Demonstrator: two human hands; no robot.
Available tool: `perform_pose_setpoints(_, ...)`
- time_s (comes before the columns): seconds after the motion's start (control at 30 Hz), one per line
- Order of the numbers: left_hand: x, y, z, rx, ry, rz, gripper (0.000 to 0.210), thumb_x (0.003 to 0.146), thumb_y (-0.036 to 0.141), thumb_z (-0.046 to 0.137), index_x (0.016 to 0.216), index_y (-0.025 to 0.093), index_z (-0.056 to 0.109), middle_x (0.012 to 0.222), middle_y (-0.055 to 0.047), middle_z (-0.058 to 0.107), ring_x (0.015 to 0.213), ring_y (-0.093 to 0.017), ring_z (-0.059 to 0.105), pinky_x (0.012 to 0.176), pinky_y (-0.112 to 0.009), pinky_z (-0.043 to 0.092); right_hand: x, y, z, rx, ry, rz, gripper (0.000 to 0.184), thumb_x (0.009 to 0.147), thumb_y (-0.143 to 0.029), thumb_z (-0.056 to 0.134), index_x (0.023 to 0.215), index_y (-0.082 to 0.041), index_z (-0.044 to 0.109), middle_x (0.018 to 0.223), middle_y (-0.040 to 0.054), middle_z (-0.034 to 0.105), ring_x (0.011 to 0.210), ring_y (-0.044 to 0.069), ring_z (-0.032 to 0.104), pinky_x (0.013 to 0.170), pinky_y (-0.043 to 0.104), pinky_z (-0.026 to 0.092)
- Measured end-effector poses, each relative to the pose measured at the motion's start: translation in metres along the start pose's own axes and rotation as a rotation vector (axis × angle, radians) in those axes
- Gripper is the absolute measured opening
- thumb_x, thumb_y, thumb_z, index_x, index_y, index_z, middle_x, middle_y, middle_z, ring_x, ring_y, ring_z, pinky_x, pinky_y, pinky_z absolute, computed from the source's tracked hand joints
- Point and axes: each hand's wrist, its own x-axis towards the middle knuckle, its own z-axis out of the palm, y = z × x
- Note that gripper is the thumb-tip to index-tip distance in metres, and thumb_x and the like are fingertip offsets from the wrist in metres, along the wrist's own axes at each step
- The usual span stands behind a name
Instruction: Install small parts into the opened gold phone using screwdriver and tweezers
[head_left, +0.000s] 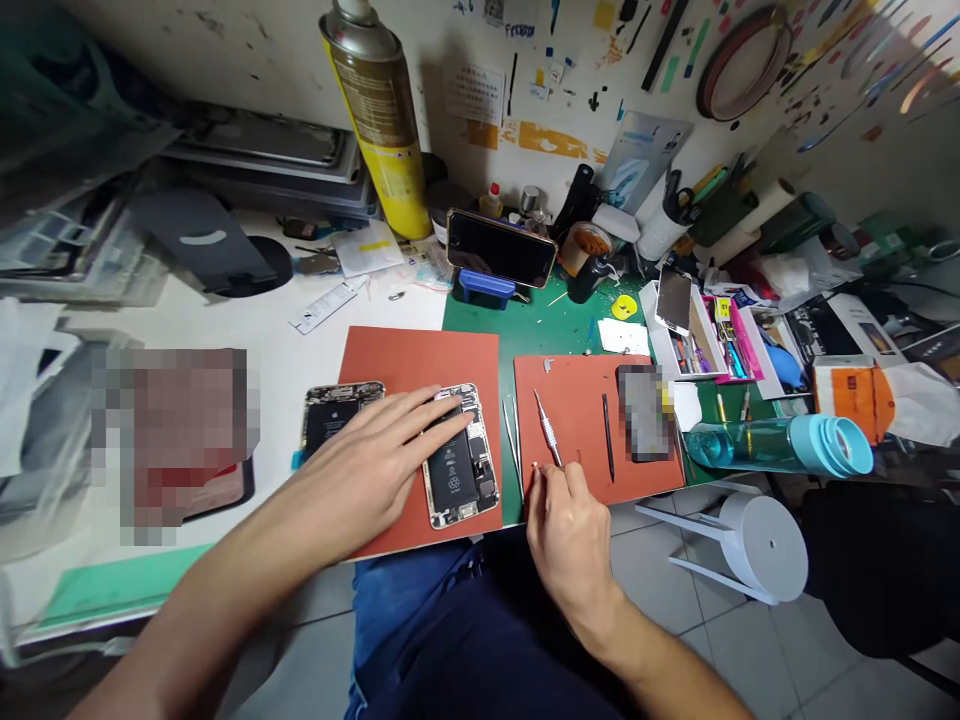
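Observation:
My left hand [382, 465] lies with its fingers stretched out flat across an opened phone [452, 470], whose black battery and circuit board show. A second opened phone [330, 420] is partly covered by the same hand, at its left. Both phones rest on an orange-brown mat [420, 350]. At the near edge of the right mat [585, 385], my right hand [566, 520] is closed, thumb and fingers pressed together; a tiny pale bit shows at the fingertips, too small to name. A silver screwdriver [550, 430] touches or passes behind its knuckles. Tweezers [513, 440] lie between the mats.
A black pen-like tool [607, 440] and a blurred phone-shaped item [646, 415] lie on the right mat. Behind stand a phone on a blue holder [486, 288] and a yellow spray can [382, 130]. A blue bottle [780, 445] lies at right, near a white stool [765, 550].

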Motion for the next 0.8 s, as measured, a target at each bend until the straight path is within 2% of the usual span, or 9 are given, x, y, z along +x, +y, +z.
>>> perform_pose_setpoints(0.13,0.014,-0.017,0.001,0.107,-0.165,0.04,0.098,0.075,-0.011,0.043,0.162,0.034,0.051,0.169,-0.002,0.051,0.159,-0.039,0.042,0.12,-0.065,0.048,-0.001,0.002,0.002,-0.035,0.011,-0.005,0.038,0.112,-0.016,0.042,0.084,-0.019,0.067,0.073,0.0021,0.058,0.048,0.015,0.052,0.045,0.033,0.029)
perform_pose_setpoints(0.23,0.022,-0.024,0.002,0.185,-0.266,0.098,0.108,0.067,-0.012,0.05,0.164,0.035,0.047,0.17,-0.003,0.05,0.155,-0.044,0.046,0.116,-0.065,0.05,-0.002,0.001,0.003,-0.042,0.002,-0.013,0.037,0.11,-0.013,0.04,0.086,-0.018,0.068,0.074,0.0023,0.059,0.047,0.015,0.052,0.044,0.033,0.029)
perform_pose_setpoints(0.3,0.027,-0.024,0.002,0.212,-0.293,0.115,0.11,0.063,-0.012,0.053,0.162,0.035,0.048,0.168,-0.004,0.053,0.149,-0.044,0.052,0.111,-0.061,0.053,-0.003,0.001,0.002,-0.032,-0.003,-0.016,0.036,0.11,-0.012,0.04,0.087,-0.018,0.068,0.074,0.0025,0.059,0.047,0.014,0.053,0.044,0.032,0.03)
perform_pose_setpoints(0.4,0.033,-0.023,0.001,0.232,-0.309,0.115,0.109,0.059,-0.012,0.054,0.158,0.033,0.053,0.166,-0.003,0.056,0.136,-0.039,0.06,0.095,-0.046,0.058,-0.004,0.001,-0.001,0.0,-0.006,-0.018,0.035,0.111,-0.013,0.042,0.088,-0.019,0.068,0.074,0.0025,0.059,0.05,0.015,0.054,0.046,0.032,0.032)
perform_pose_setpoints(0.47,0.037,-0.022,0.0,0.22,-0.316,0.115,0.106,0.06,-0.012,0.053,0.155,0.033,0.056,0.165,-0.001,0.056,0.125,-0.034,0.064,0.082,-0.038,0.057,-0.005,0.001,-0.004,0.037,-0.01,-0.019,0.032,0.111,-0.013,0.044,0.092,-0.018,0.069,0.075,0.0027,0.059,0.054,0.016,0.056,0.049,0.031,0.036)
perform_pose_setpoints(0.53,0.041,-0.022,-0.001,0.164,-0.313,0.115,0.101,0.064,-0.011,0.054,0.154,0.033,0.058,0.164,-0.001,0.058,0.116,-0.029,0.066,0.079,-0.035,0.055,-0.005,0.001,-0.006,0.087,-0.016,-0.02,0.029,0.111,-0.014,0.046,0.094,-0.018,0.069,0.075,0.0029,0.059,0.057,0.016,0.058,0.051,0.03,0.039)
perform_pose_setpoints(0.67,0.047,-0.023,-0.005,0.064,-0.307,0.124,0.089,0.072,-0.006,0.057,0.153,0.031,0.06,0.159,-0.003,0.062,0.115,-0.027,0.066,0.09,-0.036,0.054,-0.006,-0.002,-0.013,0.227,-0.039,-0.013,0.026,0.112,-0.015,0.048,0.098,-0.018,0.07,0.08,0.0041,0.063,0.062,0.017,0.062,0.056,0.03,0.045)
perform_pose_setpoints(0.8,0.046,-0.019,-0.007,0.137,-0.37,0.142,0.082,0.072,-0.005,0.061,0.148,0.026,0.061,0.156,-0.006,0.063,0.113,-0.028,0.064,0.091,-0.037,0.052,-0.01,-0.007,-0.02,0.364,-0.083,-0.015,0.025,0.112,-0.015,0.048,0.101,-0.018,0.071,0.083,0.0045,0.065,0.066,0.017,0.064,0.063,0.029,0.05)
